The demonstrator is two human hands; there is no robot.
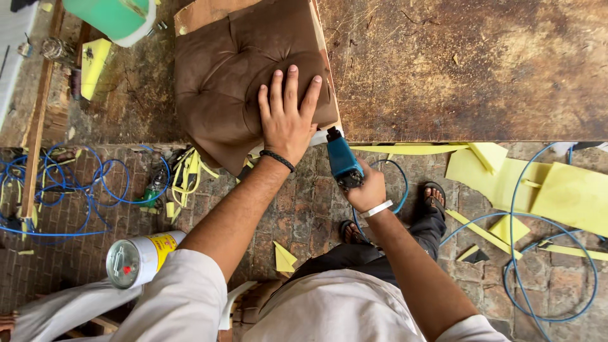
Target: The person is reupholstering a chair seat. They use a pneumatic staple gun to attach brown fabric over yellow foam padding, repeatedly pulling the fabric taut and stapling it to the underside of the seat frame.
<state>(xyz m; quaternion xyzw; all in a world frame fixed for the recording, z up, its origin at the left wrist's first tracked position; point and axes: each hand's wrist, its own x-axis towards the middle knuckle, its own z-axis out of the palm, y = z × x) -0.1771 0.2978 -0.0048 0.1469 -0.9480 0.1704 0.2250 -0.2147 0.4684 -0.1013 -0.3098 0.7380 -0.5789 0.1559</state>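
Observation:
A brown tufted cushion [234, 69] lies on a worn wooden table [475, 69], overhanging its near edge. My left hand [288, 114] presses flat on the cushion's near right corner, fingers spread, a dark band on the wrist. My right hand [366, 189] grips a blue pneumatic staple gun [342, 159], whose nose points up at the cushion's lower edge just right of my left hand. A pale band sits on my right wrist.
Blue air hose [532, 253] loops over the brick floor at right, and more blue hose [69, 190] coils at left. Yellow foam scraps [551, 190] lie under the table edge. A white and yellow spray can [142, 256] stands at lower left. A green container [117, 16] sits at the table's far left.

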